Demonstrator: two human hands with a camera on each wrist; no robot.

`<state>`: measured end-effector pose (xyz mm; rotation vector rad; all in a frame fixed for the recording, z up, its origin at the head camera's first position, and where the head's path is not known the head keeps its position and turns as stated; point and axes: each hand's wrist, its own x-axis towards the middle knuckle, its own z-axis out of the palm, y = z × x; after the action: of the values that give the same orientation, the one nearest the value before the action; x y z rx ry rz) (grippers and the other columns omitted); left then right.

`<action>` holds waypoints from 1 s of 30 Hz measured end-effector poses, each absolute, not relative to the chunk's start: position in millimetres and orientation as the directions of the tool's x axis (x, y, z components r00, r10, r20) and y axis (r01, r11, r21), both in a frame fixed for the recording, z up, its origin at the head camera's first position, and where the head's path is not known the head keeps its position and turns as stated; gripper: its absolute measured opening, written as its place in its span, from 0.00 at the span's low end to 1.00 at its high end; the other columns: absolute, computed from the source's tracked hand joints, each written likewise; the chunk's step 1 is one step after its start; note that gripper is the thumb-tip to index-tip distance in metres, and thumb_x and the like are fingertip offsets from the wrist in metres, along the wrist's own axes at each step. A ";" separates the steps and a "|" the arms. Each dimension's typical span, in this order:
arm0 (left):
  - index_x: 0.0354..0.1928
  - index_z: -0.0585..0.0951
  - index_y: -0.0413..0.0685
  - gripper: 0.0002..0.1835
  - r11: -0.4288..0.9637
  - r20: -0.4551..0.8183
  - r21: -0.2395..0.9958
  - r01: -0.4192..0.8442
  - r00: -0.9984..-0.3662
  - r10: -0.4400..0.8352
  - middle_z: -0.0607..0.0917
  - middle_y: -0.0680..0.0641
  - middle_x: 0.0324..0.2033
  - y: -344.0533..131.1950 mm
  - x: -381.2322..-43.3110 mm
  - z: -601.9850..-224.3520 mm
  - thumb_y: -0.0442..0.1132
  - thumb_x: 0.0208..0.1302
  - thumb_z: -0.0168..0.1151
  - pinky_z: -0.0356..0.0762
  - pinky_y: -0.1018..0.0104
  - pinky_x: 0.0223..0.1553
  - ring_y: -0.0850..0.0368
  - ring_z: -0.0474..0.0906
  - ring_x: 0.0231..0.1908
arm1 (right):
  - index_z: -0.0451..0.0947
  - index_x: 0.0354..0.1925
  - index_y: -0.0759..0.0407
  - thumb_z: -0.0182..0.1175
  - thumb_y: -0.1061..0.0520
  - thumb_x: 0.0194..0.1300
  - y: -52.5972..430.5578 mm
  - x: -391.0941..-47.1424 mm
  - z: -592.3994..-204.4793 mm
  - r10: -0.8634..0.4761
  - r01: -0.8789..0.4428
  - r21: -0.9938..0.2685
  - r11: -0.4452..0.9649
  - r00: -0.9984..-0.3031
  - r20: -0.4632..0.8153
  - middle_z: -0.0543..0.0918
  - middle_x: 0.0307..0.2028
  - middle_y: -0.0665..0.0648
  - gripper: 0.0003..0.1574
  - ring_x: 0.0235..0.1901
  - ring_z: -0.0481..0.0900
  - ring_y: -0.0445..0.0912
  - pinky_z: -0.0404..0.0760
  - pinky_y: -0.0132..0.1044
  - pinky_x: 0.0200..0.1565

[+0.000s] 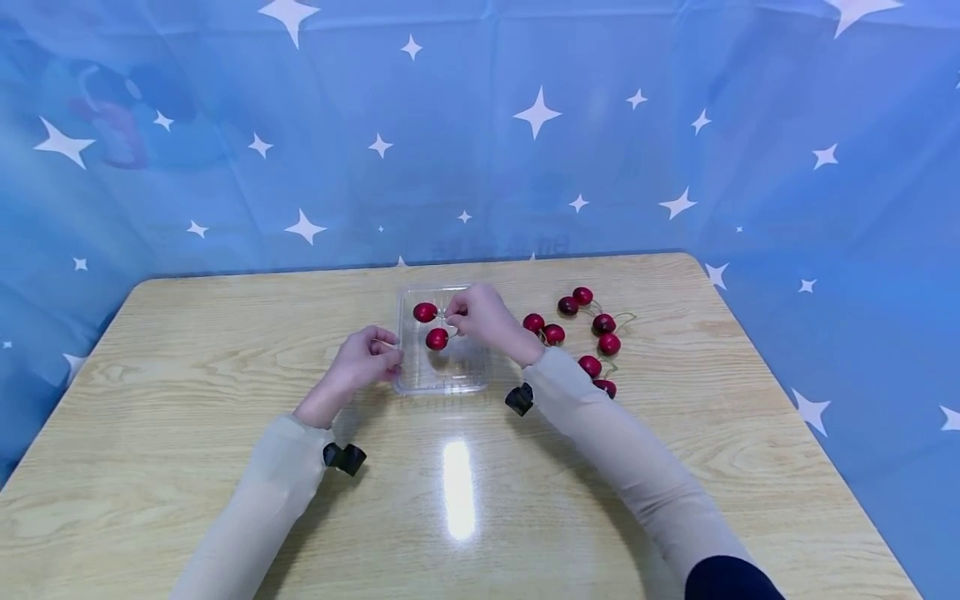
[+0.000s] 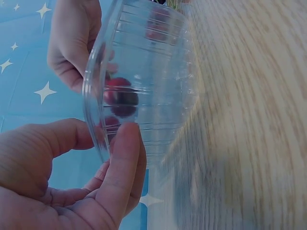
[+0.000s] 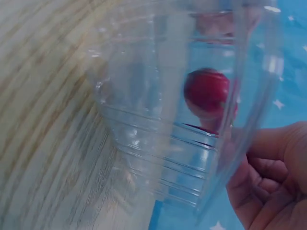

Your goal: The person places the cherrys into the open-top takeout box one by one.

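A clear plastic box (image 1: pixel 468 379) sits on the table before me. My left hand (image 1: pixel 367 360) holds its left side, fingers and thumb at the rim in the left wrist view. Over the box, my right hand (image 1: pixel 491 321) pinches cherries by their thin stems. One red cherry (image 1: pixel 424 312) and another cherry (image 1: pixel 437 339) show left of those fingertips; a bit of dark red also shows under them. Seen through the wall in the right wrist view, a cherry (image 3: pixel 207 92) is near rim height, above the box floor.
Right of the box, several loose cherries (image 1: pixel 609 344) with green stems lie on the wooden table (image 1: pixel 225 350). Some are close to my right forearm. A blue curtain (image 1: pixel 450 133) with white stars hangs behind the table's far edge.
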<state>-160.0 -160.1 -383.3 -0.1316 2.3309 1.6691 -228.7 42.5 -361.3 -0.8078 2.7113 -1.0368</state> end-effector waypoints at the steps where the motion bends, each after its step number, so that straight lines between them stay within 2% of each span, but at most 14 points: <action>1: 0.49 0.68 0.30 0.14 0.332 -0.272 0.915 -0.231 -0.959 0.083 0.78 0.44 0.29 -160.5 -159.6 -383.9 0.29 0.63 0.54 0.82 0.65 0.34 0.59 0.79 0.27 | 0.83 0.32 0.67 0.60 0.68 0.60 40.9 -228.9 -361.8 -0.530 -0.440 -0.644 0.625 -0.846 0.063 0.85 0.30 0.60 0.05 0.21 0.80 0.42 0.79 0.28 0.27; 11: 0.50 0.68 0.31 0.14 0.334 -0.280 0.912 -0.237 -0.956 0.086 0.78 0.43 0.30 -160.6 -158.9 -385.6 0.29 0.64 0.54 0.83 0.64 0.34 0.58 0.80 0.28 | 0.83 0.28 0.65 0.59 0.68 0.60 30.5 -230.6 -366.1 -0.548 -0.467 -0.575 0.672 -0.836 0.039 0.85 0.30 0.58 0.07 0.21 0.80 0.42 0.78 0.29 0.28; 18: 0.50 0.67 0.30 0.15 0.334 -0.278 0.913 -0.236 -0.957 0.084 0.78 0.43 0.30 -160.0 -159.5 -384.9 0.29 0.64 0.55 0.83 0.64 0.34 0.59 0.79 0.27 | 0.84 0.27 0.63 0.57 0.68 0.60 27.0 -233.2 -369.7 -0.552 -0.484 -0.526 0.700 -0.833 0.031 0.84 0.25 0.56 0.10 0.20 0.78 0.42 0.79 0.33 0.32; 20: 0.50 0.67 0.31 0.15 0.336 -0.279 0.912 -0.236 -0.957 0.084 0.78 0.42 0.30 -160.3 -159.8 -385.3 0.29 0.64 0.55 0.83 0.64 0.34 0.59 0.79 0.27 | 0.84 0.27 0.63 0.56 0.68 0.60 26.1 -233.9 -370.5 -0.557 -0.492 -0.505 0.709 -0.830 0.027 0.84 0.24 0.55 0.11 0.21 0.78 0.42 0.78 0.38 0.46; 22: 0.50 0.67 0.30 0.15 0.337 -0.278 0.912 -0.234 -0.957 0.087 0.78 0.42 0.30 -160.4 -160.0 -385.3 0.29 0.64 0.55 0.83 0.64 0.34 0.60 0.79 0.27 | 0.84 0.26 0.62 0.57 0.68 0.60 25.1 -234.6 -371.4 -0.562 -0.500 -0.483 0.718 -0.827 0.021 0.84 0.24 0.54 0.11 0.23 0.78 0.42 0.71 0.42 0.57; 24: 0.50 0.67 0.31 0.15 0.339 -0.279 0.911 -0.235 -0.956 0.086 0.78 0.42 0.30 -160.5 -160.0 -385.2 0.29 0.64 0.54 0.82 0.64 0.34 0.60 0.79 0.27 | 0.85 0.27 0.62 0.58 0.67 0.60 24.3 -235.1 -371.7 -0.564 -0.499 -0.477 0.723 -0.826 0.010 0.85 0.25 0.54 0.10 0.24 0.79 0.43 0.66 0.44 0.61; 25: 0.50 0.67 0.31 0.15 0.338 -0.279 0.911 -0.235 -0.956 0.086 0.78 0.43 0.30 -160.5 -160.0 -385.0 0.29 0.64 0.54 0.83 0.64 0.34 0.60 0.79 0.27 | 0.85 0.27 0.62 0.58 0.67 0.60 24.0 -235.1 -371.7 -0.564 -0.498 -0.475 0.726 -0.826 0.004 0.85 0.27 0.55 0.09 0.25 0.79 0.43 0.66 0.44 0.62; 27: 0.50 0.67 0.31 0.15 0.337 -0.279 0.912 -0.236 -0.957 0.085 0.78 0.43 0.30 -160.4 -160.0 -384.6 0.29 0.64 0.54 0.83 0.64 0.34 0.60 0.78 0.26 | 0.85 0.29 0.63 0.60 0.66 0.60 23.5 -235.0 -371.6 -0.560 -0.481 -0.489 0.728 -0.828 -0.018 0.86 0.29 0.56 0.08 0.25 0.80 0.43 0.74 0.41 0.55; 29: 0.50 0.67 0.30 0.15 0.334 -0.279 0.912 -0.236 -0.956 0.086 0.78 0.42 0.30 -160.3 -160.3 -384.5 0.29 0.64 0.54 0.83 0.64 0.35 0.60 0.78 0.26 | 0.85 0.30 0.64 0.60 0.66 0.60 23.4 -234.8 -371.3 -0.556 -0.471 -0.496 0.730 -0.831 -0.029 0.86 0.31 0.57 0.07 0.26 0.80 0.43 0.77 0.40 0.49; 30: 0.50 0.67 0.30 0.15 0.334 -0.279 0.913 -0.236 -0.957 0.085 0.78 0.42 0.30 -160.2 -160.5 -384.4 0.29 0.64 0.54 0.83 0.64 0.34 0.60 0.78 0.26 | 0.85 0.30 0.63 0.60 0.65 0.60 23.5 -234.8 -371.1 -0.557 -0.476 -0.489 0.731 -0.830 -0.026 0.86 0.31 0.56 0.07 0.26 0.80 0.43 0.74 0.41 0.53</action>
<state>-160.5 -160.2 -384.4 -0.1355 2.3247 1.6623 -234.8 23.5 -371.1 -0.8310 2.7612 -0.7099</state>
